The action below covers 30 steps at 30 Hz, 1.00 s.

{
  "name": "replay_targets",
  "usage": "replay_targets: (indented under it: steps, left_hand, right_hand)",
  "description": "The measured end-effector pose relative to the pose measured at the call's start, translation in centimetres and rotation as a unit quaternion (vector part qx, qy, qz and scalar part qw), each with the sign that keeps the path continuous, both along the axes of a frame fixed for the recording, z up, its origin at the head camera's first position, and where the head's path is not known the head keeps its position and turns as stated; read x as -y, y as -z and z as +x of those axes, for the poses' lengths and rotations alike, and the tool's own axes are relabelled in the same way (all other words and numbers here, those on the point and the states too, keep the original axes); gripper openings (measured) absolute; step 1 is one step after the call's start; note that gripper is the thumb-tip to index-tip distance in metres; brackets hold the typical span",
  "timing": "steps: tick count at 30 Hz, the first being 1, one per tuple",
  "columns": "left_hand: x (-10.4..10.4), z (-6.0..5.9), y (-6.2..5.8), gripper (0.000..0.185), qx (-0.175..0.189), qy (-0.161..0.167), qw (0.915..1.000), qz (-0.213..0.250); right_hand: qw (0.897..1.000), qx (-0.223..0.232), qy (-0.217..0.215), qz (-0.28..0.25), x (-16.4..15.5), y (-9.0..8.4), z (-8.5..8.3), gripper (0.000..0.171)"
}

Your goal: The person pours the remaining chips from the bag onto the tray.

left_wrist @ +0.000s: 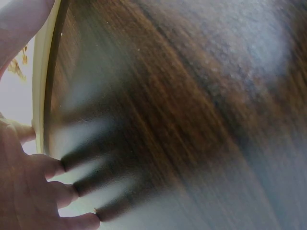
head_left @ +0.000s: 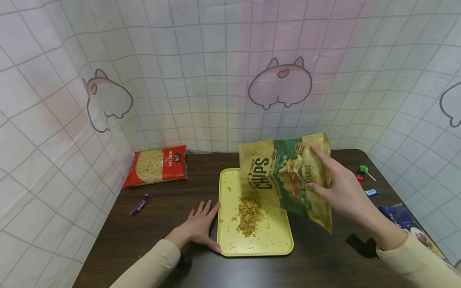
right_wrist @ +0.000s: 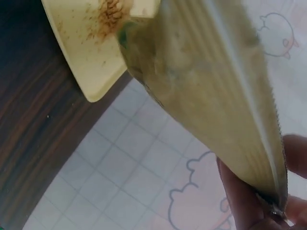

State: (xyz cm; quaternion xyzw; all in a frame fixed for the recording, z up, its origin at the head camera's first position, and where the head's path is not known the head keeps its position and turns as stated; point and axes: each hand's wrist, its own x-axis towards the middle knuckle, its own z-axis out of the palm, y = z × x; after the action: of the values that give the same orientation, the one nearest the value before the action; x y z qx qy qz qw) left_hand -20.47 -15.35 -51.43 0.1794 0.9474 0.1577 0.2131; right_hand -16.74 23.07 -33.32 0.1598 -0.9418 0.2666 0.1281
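Note:
A yellow tray (head_left: 230,236) lies on the dark wooden table with a heap of broken chips (head_left: 249,214) and scattered crumbs on it. My left hand (head_left: 196,226) rests with spread fingers at the tray's left edge, its thumb by the near corner. In the left wrist view, the fingertips (left_wrist: 64,194) are down on the wood beside the tray rim (left_wrist: 41,81). With my right hand (head_left: 342,188) I grip a green and gold chip bag (head_left: 284,176) by its right end, tilted over the tray. The right wrist view shows thumb and fingers pinching the bag's end (right_wrist: 268,182).
A red bag of pasta (head_left: 156,166) lies at the back left, with a purple wrapped candy (head_left: 140,204) in front. To the right are a green lollipop (head_left: 364,169), a red candy (head_left: 359,178), a blue wrapped candy (head_left: 371,193) and a dark blue packet (head_left: 396,216). Grid-patterned cloth (head_left: 201,80) surrounds the table.

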Motion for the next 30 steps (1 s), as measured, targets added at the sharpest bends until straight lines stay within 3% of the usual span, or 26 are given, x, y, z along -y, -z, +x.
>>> replay_targets:
  steps: [4, 11, 17, 30]
  left_hand:
    - [0.0, 0.1, -0.1, 0.141, -0.005, 0.002, 1.0000, -0.001]
    - [-0.1, 0.1, -0.3, 0.141, 0.000, 0.000, 1.0000, -0.004]
    - [-0.1, 0.1, -0.3, 0.141, 0.005, -0.002, 1.0000, -0.007]
    - [-0.2, 0.2, -0.5, 0.141, 0.004, -0.004, 1.0000, -0.001]
  right_hand:
    - [1.000, -0.010, 0.002, -0.005, 0.0, 0.1, -0.2, 0.099]
    - [0.999, 0.038, 0.001, -0.004, 0.0, 0.6, -0.3, 0.098]
    - [0.999, 0.054, 0.007, -0.002, -0.1, 0.9, -0.2, 0.099]
    - [0.999, 0.026, -0.019, 0.006, -0.2, 1.3, -0.3, 0.099]
